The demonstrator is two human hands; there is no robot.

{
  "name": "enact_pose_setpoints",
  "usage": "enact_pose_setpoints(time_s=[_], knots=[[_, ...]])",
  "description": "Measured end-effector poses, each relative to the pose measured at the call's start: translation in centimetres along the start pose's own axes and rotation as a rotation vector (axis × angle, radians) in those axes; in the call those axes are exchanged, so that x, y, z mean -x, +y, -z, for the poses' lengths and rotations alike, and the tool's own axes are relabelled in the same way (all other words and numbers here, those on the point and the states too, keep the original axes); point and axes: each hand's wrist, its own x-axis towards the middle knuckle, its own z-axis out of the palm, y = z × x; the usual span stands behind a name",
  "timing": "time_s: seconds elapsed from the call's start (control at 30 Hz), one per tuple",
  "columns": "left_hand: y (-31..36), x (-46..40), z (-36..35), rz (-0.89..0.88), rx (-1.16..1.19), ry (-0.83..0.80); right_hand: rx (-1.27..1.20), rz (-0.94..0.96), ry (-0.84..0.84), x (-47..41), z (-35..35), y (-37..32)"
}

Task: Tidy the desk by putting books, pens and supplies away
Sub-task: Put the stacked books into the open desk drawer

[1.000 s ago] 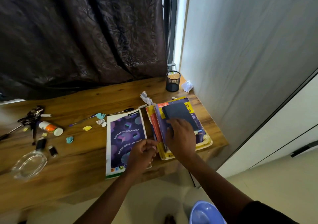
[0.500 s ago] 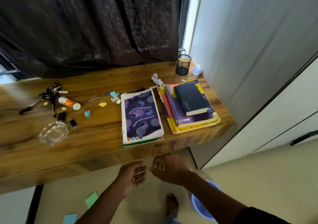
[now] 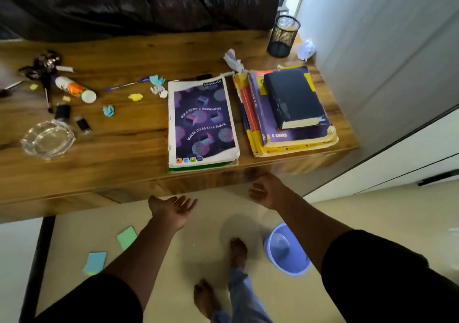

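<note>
Wooden desk [image 3: 124,149] carries a heavy, stiff book stack [image 3: 285,124] at its right end, best lifted two-handed under the bottom edges; beside it the purple notebook [image 3: 202,121] looks floppy; both the left hand [image 3: 173,209] and right hand [image 3: 267,191] hang empty, fingers relaxed, below the desk edge

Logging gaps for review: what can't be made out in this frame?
- Head view, black mesh pen cup: contents hidden by its wall.
- Lower books in the stack: titles covered by the dark blue hardback.
- Dark clutter at the wooden desk's left end: blurred.
</note>
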Motion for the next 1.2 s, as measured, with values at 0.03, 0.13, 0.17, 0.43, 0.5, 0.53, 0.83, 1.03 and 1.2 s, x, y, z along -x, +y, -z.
enact_pose_setpoints(time_s=[0.03, 0.13, 0.17, 0.43, 0.5, 0.53, 0.83, 1.03, 1.2], knots=[[-0.1, -0.3, -0.1, -0.001, 0.024, -0.009, -0.072, -0.008, 0.004, -0.5, -0.1, -0.2], [-0.4, -1.1, -0.8, -0.019, 0.033, -0.027, -0.22, -0.023, -0.003, -1.4, -0.2, -0.5], [-0.6, -1.3, -1.1, -0.021, 0.042, -0.034, -0.256, -0.02, -0.001, -1.6, -0.2, -0.6], [-1.5, -1.3, -0.7, -0.002, 0.108, -0.044, -0.365, -0.009, -0.077, -2.0, 1.4, 1.0], [-1.6, -1.2, -0.1, 0.008, 0.103, -0.035, -0.393, -0.004, -0.07, -1.7, 1.6, 1.6], [-1.6, -1.1, 0.2, 0.012, 0.096, -0.029, -0.396, -0.003, -0.062, -1.5, 1.6, 1.9], [-2.5, 0.5, 2.8, 0.022, 0.02, -0.011, -0.411, -0.005, -0.017, 0.8, 2.5, 4.4], [-3.9, 1.6, 5.8, 0.029, -0.041, 0.012, -0.382, -0.021, -0.021, 2.5, 3.7, 7.2], [-5.7, 3.1, 7.4, 0.018, -0.072, 0.074, -0.407, -0.021, -0.042, 4.2, 5.4, 9.3]])
